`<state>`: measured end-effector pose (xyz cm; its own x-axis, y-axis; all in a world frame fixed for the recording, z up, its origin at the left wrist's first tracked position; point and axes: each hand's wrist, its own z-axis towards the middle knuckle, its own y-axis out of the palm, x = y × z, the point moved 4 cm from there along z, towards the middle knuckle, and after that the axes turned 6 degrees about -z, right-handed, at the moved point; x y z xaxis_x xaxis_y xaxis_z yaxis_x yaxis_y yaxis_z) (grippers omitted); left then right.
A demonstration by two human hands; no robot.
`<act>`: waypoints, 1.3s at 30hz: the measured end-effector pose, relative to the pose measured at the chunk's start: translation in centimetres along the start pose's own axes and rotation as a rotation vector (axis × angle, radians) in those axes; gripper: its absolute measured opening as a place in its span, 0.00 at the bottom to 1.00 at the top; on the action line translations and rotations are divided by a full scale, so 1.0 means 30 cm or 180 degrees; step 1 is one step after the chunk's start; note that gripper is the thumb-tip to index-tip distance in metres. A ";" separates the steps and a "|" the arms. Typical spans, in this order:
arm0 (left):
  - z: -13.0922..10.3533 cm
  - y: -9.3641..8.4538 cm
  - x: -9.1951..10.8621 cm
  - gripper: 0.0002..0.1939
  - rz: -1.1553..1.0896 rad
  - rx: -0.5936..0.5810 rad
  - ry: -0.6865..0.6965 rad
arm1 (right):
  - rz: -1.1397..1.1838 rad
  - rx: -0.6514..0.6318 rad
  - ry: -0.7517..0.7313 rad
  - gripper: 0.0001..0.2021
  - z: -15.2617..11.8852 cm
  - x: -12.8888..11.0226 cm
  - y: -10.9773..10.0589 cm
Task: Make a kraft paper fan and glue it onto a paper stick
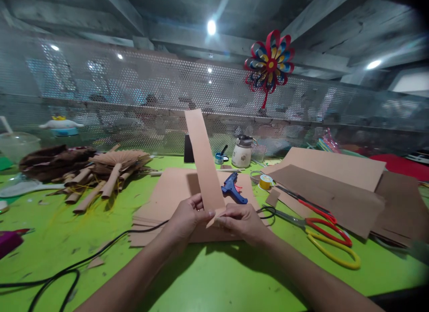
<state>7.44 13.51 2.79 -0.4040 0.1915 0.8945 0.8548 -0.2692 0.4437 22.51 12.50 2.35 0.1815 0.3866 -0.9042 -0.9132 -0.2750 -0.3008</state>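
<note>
Both my hands grip the lower end of a long tan paper strip [205, 162], which rises upright and leans slightly left. My left hand [188, 217] pinches its bottom edge between thumb and fingers. At the lower right corner my right hand [241, 219] closes on the paper, where a small folded flap sticks out between the two thumbs. Beneath the hands lies a stack of tan paper sheets [161, 198]. Just behind my right hand a blue glue gun [232, 187] rests on that stack.
Scissors with red and yellow handles [330, 234], a yellow spool [265, 182] and brown sheets [321, 191] lie right. Rolled paper pieces with fan tops [110, 178] are heaped left. A black cord [110, 249] crosses the green table [201, 280]. A jar [241, 152] stands behind.
</note>
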 end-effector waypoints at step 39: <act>0.019 0.010 -0.026 0.36 0.0177 0.0323 0.0088 | 0.0877 0.0822 0.0785 0.18 -0.009 0.041 0.010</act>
<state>8.21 13.83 2.21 -0.3627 0.1525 0.9194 0.9041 -0.1816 0.3868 22.56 12.66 1.07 -0.0283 0.0998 -0.9946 -0.9951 -0.0976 0.0186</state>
